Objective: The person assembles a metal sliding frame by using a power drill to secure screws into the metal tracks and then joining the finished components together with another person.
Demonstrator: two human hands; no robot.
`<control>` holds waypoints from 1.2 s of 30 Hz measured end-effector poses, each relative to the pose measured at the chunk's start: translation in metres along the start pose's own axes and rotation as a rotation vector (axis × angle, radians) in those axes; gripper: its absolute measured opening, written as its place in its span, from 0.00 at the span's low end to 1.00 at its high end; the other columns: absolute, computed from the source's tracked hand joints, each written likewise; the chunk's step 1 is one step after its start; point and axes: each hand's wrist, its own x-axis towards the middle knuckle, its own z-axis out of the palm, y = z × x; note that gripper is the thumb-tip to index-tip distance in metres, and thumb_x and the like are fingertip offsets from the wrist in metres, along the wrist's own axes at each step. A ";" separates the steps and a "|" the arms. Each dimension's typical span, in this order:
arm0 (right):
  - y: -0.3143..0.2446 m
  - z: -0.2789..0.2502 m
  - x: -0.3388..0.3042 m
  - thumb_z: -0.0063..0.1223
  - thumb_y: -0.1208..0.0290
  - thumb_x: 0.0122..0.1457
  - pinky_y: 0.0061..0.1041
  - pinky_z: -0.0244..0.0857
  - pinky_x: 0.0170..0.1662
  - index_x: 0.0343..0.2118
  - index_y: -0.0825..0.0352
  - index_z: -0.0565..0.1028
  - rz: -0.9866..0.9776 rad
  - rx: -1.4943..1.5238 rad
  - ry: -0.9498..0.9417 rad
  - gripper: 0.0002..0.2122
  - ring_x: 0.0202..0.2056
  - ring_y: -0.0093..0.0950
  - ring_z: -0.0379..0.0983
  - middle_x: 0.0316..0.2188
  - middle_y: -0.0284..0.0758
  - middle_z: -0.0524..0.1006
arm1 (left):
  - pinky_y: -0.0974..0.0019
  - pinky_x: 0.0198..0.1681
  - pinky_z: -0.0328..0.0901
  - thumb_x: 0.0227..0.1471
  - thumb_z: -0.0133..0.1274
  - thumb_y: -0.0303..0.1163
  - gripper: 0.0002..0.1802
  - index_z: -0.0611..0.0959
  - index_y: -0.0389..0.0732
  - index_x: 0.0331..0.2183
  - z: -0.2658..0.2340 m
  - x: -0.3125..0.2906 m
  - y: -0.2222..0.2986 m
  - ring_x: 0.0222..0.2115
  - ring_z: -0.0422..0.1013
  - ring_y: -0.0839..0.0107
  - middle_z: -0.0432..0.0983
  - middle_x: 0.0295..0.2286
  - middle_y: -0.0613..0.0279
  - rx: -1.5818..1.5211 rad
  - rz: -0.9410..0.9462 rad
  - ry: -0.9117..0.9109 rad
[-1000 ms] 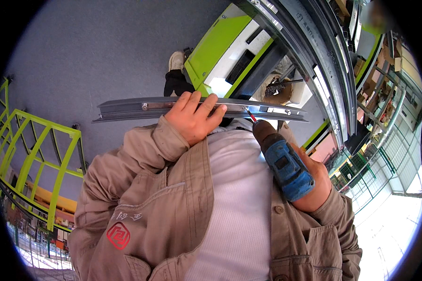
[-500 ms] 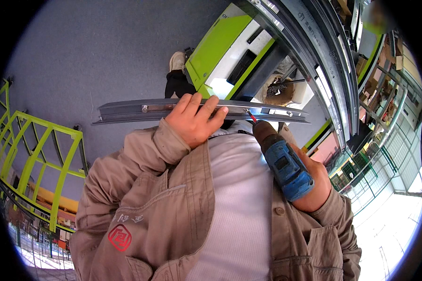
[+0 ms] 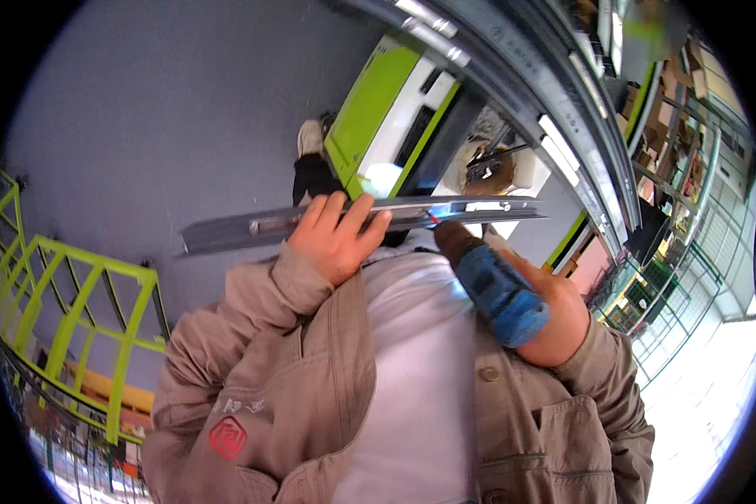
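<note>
- Head view: left hand point(image 3: 336, 244) is gripping the dark metal profile point(image 3: 407, 215), fingers slightly parted, above the white shirt point(image 3: 416, 353).
- Right hand point(image 3: 560, 315) is clasping the blue drill point(image 3: 500, 294); its red bit point(image 3: 433, 218) is apparently meeting the profile, suggesting fastening.
- Next move is seemingly calling for steady alignment.

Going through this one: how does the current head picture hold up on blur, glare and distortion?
Head view: motion blur softens the blue drill and the left end of the dark metal profile; a bright patch glares on the profile beside the red bit; the lower-right background is washed out white; fisheye distortion bows the rails at upper right; the corners go black.
</note>
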 end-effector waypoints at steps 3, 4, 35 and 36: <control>0.004 0.001 -0.004 0.62 0.62 0.54 0.40 0.75 0.39 0.59 0.65 0.72 -0.026 -0.014 -0.019 0.28 0.36 0.48 0.81 0.38 0.48 0.82 | 0.51 0.47 0.69 0.50 0.56 0.29 0.22 0.83 0.48 0.50 -0.002 0.000 0.001 0.43 0.73 0.52 0.77 0.49 0.52 0.021 0.034 -0.061; 0.004 0.000 -0.007 0.62 0.62 0.54 0.40 0.75 0.39 0.59 0.65 0.71 -0.045 0.010 -0.012 0.29 0.36 0.48 0.80 0.38 0.48 0.82 | 0.51 0.46 0.69 0.48 0.56 0.26 0.25 0.83 0.46 0.50 -0.005 0.004 0.000 0.42 0.73 0.53 0.77 0.49 0.51 -0.001 0.055 -0.055; 0.163 0.189 -0.161 0.62 0.70 0.56 0.35 0.74 0.51 0.64 0.61 0.69 0.037 0.854 0.854 0.30 0.49 0.48 0.79 0.49 0.48 0.80 | 0.52 0.55 0.66 0.45 0.66 0.27 0.25 0.84 0.48 0.48 0.047 0.288 0.045 0.49 0.73 0.53 0.81 0.47 0.61 0.055 0.375 -0.217; 0.167 0.190 -0.161 0.62 0.71 0.56 0.34 0.74 0.51 0.64 0.61 0.69 0.035 0.857 0.857 0.30 0.49 0.48 0.79 0.49 0.49 0.80 | 0.51 0.56 0.65 0.46 0.66 0.26 0.25 0.83 0.49 0.48 0.048 0.289 0.048 0.51 0.73 0.53 0.80 0.48 0.59 0.070 0.366 -0.232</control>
